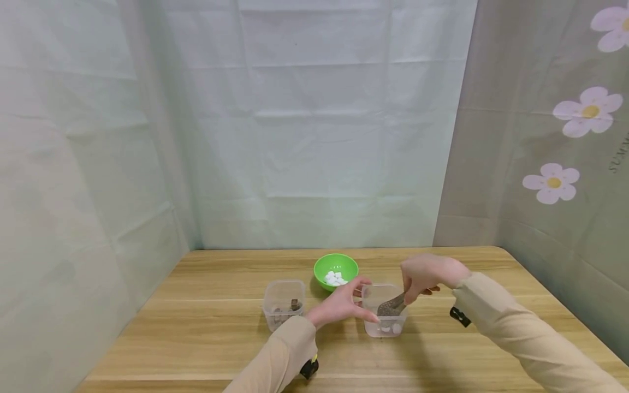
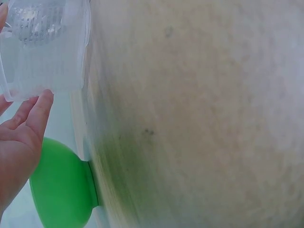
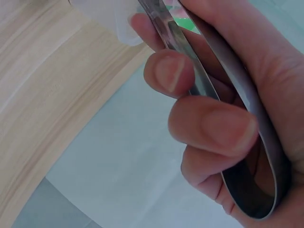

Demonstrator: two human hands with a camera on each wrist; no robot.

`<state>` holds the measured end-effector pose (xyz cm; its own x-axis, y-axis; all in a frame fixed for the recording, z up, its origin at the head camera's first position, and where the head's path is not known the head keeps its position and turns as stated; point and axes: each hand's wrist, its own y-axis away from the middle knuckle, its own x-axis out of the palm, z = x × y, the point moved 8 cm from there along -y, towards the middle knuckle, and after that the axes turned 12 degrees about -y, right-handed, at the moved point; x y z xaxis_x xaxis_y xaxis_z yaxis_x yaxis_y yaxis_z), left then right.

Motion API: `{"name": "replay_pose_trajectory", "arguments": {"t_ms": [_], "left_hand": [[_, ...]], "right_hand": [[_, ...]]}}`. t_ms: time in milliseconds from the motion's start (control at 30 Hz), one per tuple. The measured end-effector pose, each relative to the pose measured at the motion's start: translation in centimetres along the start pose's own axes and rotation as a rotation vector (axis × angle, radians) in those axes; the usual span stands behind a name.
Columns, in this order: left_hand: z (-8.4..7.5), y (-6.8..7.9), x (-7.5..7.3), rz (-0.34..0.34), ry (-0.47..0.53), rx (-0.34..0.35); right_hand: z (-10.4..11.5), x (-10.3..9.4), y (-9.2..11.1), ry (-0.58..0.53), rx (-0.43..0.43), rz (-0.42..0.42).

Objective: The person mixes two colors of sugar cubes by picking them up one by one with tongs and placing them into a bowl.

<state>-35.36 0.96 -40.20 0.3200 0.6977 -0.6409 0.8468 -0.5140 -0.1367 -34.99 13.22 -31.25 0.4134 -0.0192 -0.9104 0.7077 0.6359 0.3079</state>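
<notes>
My right hand (image 1: 427, 275) grips metal tongs (image 3: 216, 71), with the fingers curled round both arms near the bent end. The broad tip of the tongs (image 1: 390, 307) reaches down into a clear plastic container (image 1: 369, 297). Low inside this container lie a few white pieces (image 1: 396, 328). My left hand (image 1: 339, 305) holds the container's left side, thumb along the front and fingers toward the back. From the left wrist, the fingertips (image 2: 45, 97) touch the container wall (image 2: 47, 71).
A green bowl (image 1: 321, 267) with several white cubes (image 1: 334, 278) stands behind my left hand. Left of that hand, a second clear container (image 1: 275, 292) holds dark brown cubes (image 1: 295, 304). All stand on a wooden table (image 1: 211, 327), with curtains (image 1: 314, 164) behind.
</notes>
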Motion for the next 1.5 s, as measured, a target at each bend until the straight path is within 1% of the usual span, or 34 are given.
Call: {"name": "replay_pose_trajectory", "arguments": {"t_ms": [233, 333, 467, 633, 867, 1033, 1200, 1400, 1500], "left_hand": [[0.1, 0.0, 0.0, -0.002, 0.012, -0.004], [0.1, 0.0, 0.0, -0.001, 0.021, -0.002], [0.0, 0.0, 0.0, 0.001, 0.025, 0.003], [0.0, 0.0, 0.0, 0.005, 0.027, -0.001], [-0.1, -0.1, 0.2, 0.016, 0.03, 0.03], [-0.2, -0.1, 0.2, 0.012, 0.033, 0.025], [0.0, -0.1, 0.2, 0.006, 0.035, 0.013], [0.0, -0.2, 0.2, -0.015, -0.034, 0.012], [0.0, -0.2, 0.2, -0.02, -0.047, 0.01]], "right_hand": [[0.0, -0.1, 0.0, -0.013, -0.114, -0.077], [0.0, 0.0, -0.1, -0.004, -0.139, -0.11], [-0.1, 0.2, -0.2, 0.009, -0.134, -0.128], [-0.2, 0.2, -0.3, 0.02, -0.121, -0.127], [0.2, 0.3, 0.0, 0.024, -0.167, -0.131], [-0.1, 0.3, 0.3, -0.033, -0.176, -0.118], [-0.9, -0.1, 1.1, -0.136, -0.217, -0.128], [-2.2, -1.2, 2.6, -0.23, -0.26, -0.148], [-2.9, -2.1, 3.3, -0.267, -0.271, -0.17]]}}
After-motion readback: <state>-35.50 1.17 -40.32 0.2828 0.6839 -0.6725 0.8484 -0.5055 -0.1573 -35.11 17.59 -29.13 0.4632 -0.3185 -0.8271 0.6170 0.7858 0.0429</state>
